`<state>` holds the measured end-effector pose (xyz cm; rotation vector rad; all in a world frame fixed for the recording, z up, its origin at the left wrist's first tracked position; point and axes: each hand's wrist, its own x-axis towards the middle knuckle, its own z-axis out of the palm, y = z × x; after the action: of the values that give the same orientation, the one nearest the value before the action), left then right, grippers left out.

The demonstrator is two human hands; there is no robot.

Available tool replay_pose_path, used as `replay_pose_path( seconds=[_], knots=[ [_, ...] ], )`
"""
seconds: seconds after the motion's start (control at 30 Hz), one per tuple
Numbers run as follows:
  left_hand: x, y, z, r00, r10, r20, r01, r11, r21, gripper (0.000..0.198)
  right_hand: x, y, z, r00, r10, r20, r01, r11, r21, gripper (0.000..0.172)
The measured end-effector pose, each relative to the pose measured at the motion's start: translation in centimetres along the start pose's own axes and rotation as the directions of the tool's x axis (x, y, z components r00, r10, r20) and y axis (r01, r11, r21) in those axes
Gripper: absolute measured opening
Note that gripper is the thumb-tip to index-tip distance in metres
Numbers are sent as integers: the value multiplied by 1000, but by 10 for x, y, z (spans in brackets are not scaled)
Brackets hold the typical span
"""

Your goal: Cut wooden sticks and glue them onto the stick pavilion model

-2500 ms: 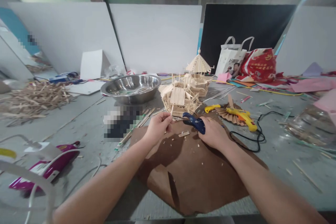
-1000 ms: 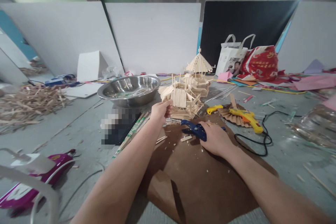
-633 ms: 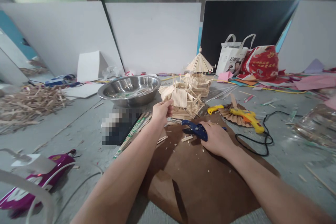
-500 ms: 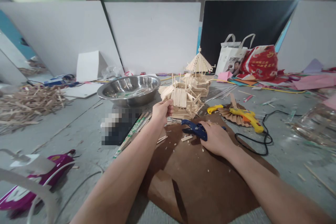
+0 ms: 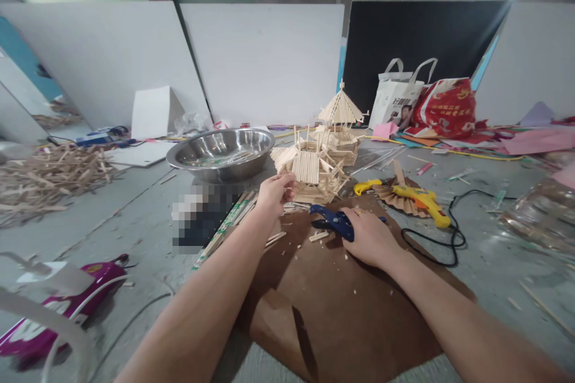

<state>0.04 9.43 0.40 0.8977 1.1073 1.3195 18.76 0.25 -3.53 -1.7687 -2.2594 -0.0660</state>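
Observation:
My left hand (image 5: pixel 275 191) is closed in a pinch at the near stick model (image 5: pixel 306 167), by the lower left edge of its slatted roof panel; what is between the fingertips is hidden. My right hand (image 5: pixel 371 233) wraps round the handles of a blue hand cutter (image 5: pixel 335 221), its dark jaws pointing left over a brown sheet (image 5: pixel 359 317). Short cut sticks (image 5: pixel 318 237) and crumbs lie below the jaws. Behind the near model stands a second stick model with a pointed roof (image 5: pixel 341 109). Long sticks and a green-printed wrapper (image 5: pixel 224 227) lie left of my left wrist.
A steel basin (image 5: pixel 220 176) with wrapped sticks stands behind left. To the right lie a yellow glue gun (image 5: pixel 424 200) with a black cord and a clear plastic container (image 5: pixel 543 215). A purple power strip (image 5: pixel 96 287) with cables is front left. A stick pile (image 5: pixel 58 179) lies far left.
My left hand has shifted very slightly left and down beside the near model. The right hand and the cutter look unchanged.

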Motion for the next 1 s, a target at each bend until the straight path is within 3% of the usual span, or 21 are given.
replay_pose_path(
  seconds=[0.67,1.0],
  knots=[
    [0,2,6,999,46,-23,-48,997,-61,21,0,-2,-3,1000,10,12,-10,1000,2,44],
    [6,3,1,1000,-13,17,14,998,-60,15,0,-2,-3,999,21,37,-21,1000,9,47]
  ],
)
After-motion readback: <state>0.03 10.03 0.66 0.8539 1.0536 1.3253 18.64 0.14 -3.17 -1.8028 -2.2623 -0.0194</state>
